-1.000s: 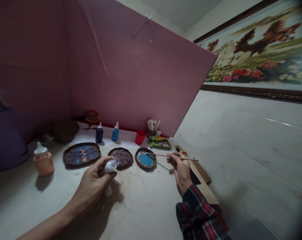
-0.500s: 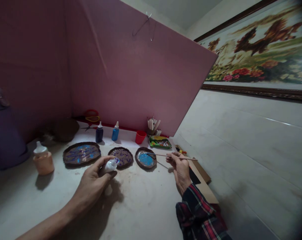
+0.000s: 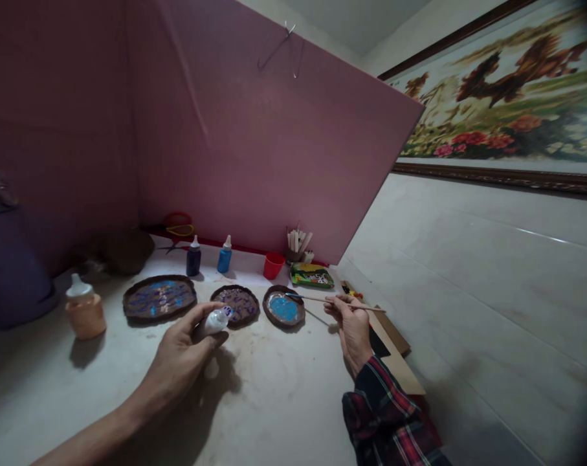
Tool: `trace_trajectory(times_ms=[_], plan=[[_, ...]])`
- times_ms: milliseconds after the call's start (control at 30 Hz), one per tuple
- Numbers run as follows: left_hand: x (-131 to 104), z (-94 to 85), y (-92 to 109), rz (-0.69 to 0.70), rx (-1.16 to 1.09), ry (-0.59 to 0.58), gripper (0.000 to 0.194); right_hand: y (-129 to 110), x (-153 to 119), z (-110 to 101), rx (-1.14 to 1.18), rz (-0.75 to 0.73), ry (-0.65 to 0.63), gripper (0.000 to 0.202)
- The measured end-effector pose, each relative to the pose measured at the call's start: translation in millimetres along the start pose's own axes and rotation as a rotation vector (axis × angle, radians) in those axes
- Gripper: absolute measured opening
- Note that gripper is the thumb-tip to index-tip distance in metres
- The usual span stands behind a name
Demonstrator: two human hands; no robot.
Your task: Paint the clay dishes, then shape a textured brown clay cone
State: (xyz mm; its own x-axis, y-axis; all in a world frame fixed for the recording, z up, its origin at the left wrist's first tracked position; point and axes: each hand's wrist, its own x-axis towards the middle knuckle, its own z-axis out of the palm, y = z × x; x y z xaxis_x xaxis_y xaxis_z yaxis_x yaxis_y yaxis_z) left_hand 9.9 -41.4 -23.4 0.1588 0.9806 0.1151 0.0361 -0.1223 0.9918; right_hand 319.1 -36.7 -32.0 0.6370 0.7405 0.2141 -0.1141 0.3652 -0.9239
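Note:
My left hand is closed around a small white bottle with a bluish tip, held above the table. Between the fingertips of my right hand is a thin wooden paintbrush, its bluish tip over the far part of a small brown clay dish. Light blue paint covers much of that dish's inside. Partly behind my left hand lies a second brown dish with purple streaks. Farther left is a larger brown dish marked in blue and purple.
A peach paint bottle stands at left, near a big purple container. Behind the dishes are a dark blue bottle, a light blue bottle, a red cup, a green packet and scissors. Cardboard lies at right.
The brush tip has risen slightly from the blue paint toward the dish's far side, and the brush now lies at a different slant. My left hand and its bottle have barely moved.

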Motion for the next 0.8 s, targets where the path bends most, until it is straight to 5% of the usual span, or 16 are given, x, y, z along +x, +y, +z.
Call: trace_trajectory(times_ms=[800], plan=[[-0.1,0.5,-2.1,0.009,0.004,0.016,0.039,0.5,-4.6,-3.6,-0.227,-0.154,-0.101,0.018]])
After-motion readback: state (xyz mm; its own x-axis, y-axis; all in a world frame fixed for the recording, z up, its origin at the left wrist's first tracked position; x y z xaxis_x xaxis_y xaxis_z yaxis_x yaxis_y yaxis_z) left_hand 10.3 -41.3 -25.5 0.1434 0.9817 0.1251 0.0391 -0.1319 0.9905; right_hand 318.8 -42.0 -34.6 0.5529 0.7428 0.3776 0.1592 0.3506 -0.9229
